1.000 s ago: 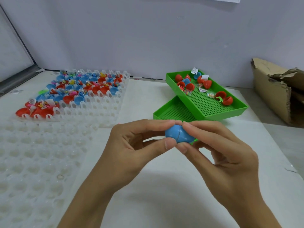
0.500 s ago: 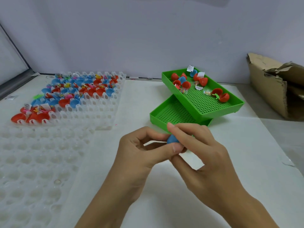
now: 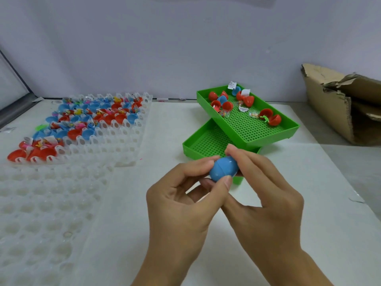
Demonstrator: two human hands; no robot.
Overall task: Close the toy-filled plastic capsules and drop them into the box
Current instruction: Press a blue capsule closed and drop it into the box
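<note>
hands [image 3: 224, 195] pinching blue capsule [image 3: 223, 168], green tray [image 3: 268, 139] holding open capsules [image 3: 226, 102]

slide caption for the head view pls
Both hands, left hand and right hand, grip a closed blue capsule before green trays.

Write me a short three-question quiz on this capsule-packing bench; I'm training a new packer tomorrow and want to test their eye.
1. True or false: both hands, left hand and right hand, hold the blue capsule.
2. Where do the loose red capsules lie? A) in the upper green tray B) in the cardboard box C) on the bare table
3. Fill in: the upper green tray rests across a second ______ tray.

Key: 1 true; 2 A; 3 green.
</note>
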